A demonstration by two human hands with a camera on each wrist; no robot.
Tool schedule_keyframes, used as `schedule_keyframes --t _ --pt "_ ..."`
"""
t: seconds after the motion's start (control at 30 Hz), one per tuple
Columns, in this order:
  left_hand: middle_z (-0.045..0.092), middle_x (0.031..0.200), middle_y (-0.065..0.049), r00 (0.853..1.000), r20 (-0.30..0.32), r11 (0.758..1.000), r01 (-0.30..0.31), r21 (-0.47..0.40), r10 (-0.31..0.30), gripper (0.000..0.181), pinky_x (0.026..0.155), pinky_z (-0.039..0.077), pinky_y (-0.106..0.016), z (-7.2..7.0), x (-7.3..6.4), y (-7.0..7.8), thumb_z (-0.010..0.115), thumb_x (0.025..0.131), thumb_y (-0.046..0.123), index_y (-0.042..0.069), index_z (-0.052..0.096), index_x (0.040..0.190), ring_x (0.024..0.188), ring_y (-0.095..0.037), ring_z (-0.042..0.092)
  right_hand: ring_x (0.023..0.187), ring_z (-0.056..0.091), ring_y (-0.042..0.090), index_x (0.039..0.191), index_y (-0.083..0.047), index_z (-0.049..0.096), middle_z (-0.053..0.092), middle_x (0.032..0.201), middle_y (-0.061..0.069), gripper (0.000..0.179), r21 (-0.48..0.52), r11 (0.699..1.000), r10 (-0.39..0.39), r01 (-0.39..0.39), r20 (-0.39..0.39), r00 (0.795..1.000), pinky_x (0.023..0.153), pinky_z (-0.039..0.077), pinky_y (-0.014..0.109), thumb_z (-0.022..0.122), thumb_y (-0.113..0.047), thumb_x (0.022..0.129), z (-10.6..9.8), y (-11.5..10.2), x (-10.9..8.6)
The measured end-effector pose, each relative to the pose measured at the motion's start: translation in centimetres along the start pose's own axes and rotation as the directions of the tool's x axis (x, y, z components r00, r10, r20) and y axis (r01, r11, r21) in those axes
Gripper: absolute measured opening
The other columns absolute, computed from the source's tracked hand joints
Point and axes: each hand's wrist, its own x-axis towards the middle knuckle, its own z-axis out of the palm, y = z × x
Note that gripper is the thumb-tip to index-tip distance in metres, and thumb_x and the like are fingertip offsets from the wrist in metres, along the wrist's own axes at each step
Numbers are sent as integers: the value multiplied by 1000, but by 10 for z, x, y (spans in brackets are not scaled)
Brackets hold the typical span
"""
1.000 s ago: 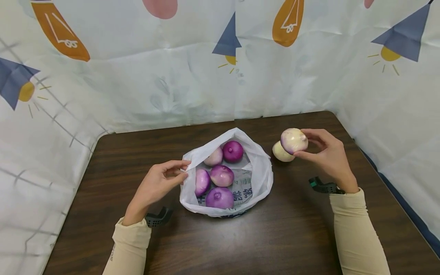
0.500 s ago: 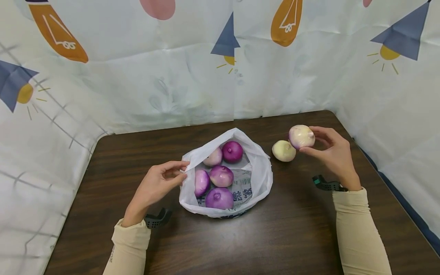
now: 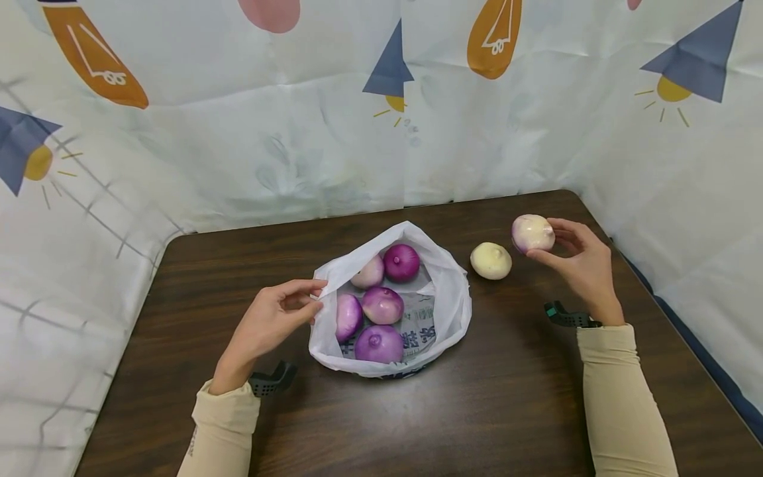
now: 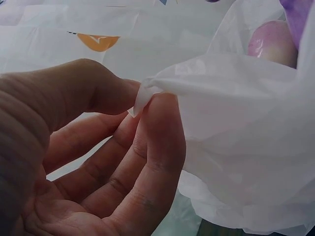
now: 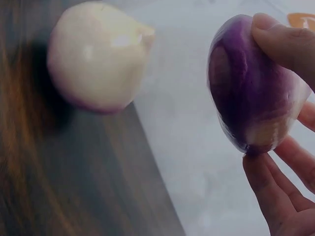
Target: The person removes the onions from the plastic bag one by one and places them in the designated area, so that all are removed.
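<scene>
A white plastic bag [image 3: 451, 298] stands open near the middle of the table, with several purple onions [image 3: 383, 305] inside. My left hand [image 3: 268, 324] pinches the bag's left rim; in the left wrist view, thumb and finger hold a fold of the plastic [image 4: 145, 93]. To the right, my right hand [image 3: 581, 265] holds a pale and purple onion [image 3: 533, 234] between thumb and fingers above the table. Its purple side [image 5: 251, 83] faces the right wrist camera. Left of that hand, a second pale onion [image 3: 491, 261] lies on the table, apart from the held one.
The dark wooden table [image 3: 477, 411] reaches back to a patterned white cloth [image 3: 334, 146], which hangs along the far side and both flanks. Printed blue characters show on the plastic inside the bag.
My right hand has carried the held onion to the right and slightly back, away from the pale onion on the table. My left hand stays at the bag's rim.
</scene>
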Motion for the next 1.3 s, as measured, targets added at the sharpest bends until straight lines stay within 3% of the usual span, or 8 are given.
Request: schedule_keyframes --t 0.27,0.53,0.7,1.07,1.2,1.3 --pt "76 95 -17 1000 -5 1000 -6 -11 6 35 73 60 -22 0 0 1 72 96 10 3 68 130 72 -5 69 109 62 -9 135 -9 66 66 129 -3 63 -59 996 64 -65 -5 998 98 48 4 88 2 77 0 -1 -4" --pt "76 95 -17 1000 0 1000 -6 -15 6 35 73 59 -22 0 0 -1 72 97 11 3 68 131 73 -11 71 110 59 -12 138 -14 65 65 137 4 64 -101 989 108 -104 30 994 97 49 3 89 -6 79 -2 20 -5" --pt "76 97 -18 1000 -2 1000 -8 -18 8 35 74 60 -22 0 0 -1 71 97 11 3 68 131 74 -7 70 109 58 -14 139 -14 64 63 136 3 65 -158 980 134 -125 50 990 96 49 4 91 -17 79 -1 29 -6" --pt "77 96 -17 1000 -2 1000 -11 -12 11 34 74 59 -21 -1 0 -2 72 97 12 4 68 130 74 -12 71 107 53 -17 139 -15 64 62 137 9 65 -246 960 157 -133 82 984 97 48 3 90 -29 81 0 33 -8" --pt "76 96 -17 1000 -3 1000 -8 -10 8 35 74 59 -21 -1 1 -2 72 97 11 4 68 130 73 -10 71 108 53 -15 140 -15 64 63 137 12 67 -298 947 156 -117 110 982 97 49 6 89 -34 81 0 36 -9" --pt "77 97 -17 1000 -2 1000 -10 -7 10 35 74 59 -21 -1 1 -3 72 97 11 4 68 131 74 -6 70 112 58 -6 140 -15 63 63 139 11 68 -324 939 166 -118 124 978 96 50 7 89 -36 81 0 39 -9"
